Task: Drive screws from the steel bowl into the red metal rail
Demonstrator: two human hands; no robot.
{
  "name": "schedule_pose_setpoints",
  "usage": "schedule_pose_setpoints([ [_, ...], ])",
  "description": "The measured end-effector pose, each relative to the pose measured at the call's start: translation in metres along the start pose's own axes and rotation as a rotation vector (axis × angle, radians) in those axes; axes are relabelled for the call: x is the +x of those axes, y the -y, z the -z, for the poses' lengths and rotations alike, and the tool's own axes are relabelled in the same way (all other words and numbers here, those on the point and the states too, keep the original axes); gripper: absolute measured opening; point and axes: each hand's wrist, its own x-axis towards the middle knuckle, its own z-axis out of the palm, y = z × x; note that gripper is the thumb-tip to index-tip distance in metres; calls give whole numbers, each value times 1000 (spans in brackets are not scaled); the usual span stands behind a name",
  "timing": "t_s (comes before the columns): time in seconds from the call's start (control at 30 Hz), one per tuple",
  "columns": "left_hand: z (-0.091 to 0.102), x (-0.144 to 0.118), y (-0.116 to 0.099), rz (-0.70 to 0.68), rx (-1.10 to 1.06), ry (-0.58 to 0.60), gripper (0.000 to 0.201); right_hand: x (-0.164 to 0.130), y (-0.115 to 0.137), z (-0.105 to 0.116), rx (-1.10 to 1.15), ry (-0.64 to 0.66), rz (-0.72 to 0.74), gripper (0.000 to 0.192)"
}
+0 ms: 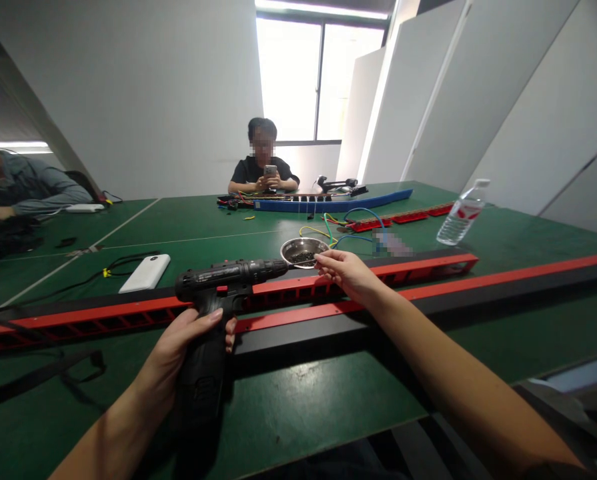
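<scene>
My left hand [188, 340] grips the handle of a black cordless screwdriver [228, 275], held level with its nose pointing right. My right hand [345, 272] reaches forward, its fingertips pinched at the tool's tip beside the rim of a small metal bowl [304, 251] that holds dark screws. Whether a screw is between the fingers cannot be made out. Both hands hover over long red and black power strip housings [418, 267] lying across the green table [288, 393].
A white power bank [145, 273] with a black cable lies left of the tool. A water bottle [462, 212] stands at right. Loose coloured wires [335, 230], more red strips and a blue strip [338, 202] lie further back. One person sits opposite with a phone; another sits at far left.
</scene>
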Motion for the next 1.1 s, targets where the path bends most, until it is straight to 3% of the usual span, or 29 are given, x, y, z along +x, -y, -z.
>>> schedule_pose_setpoints([
  [0.67,4,8,1,27,-23,0,16,-4,4,-1,7,32,-34,38],
  [0.87,-1,-3,-1,-2,-24,-77,16,-4,3,-1,-17,35,-18,40],
  [1.1,-6,-12,-7,59,-41,-101,11,-2,2,0,-42,44,-10,41],
])
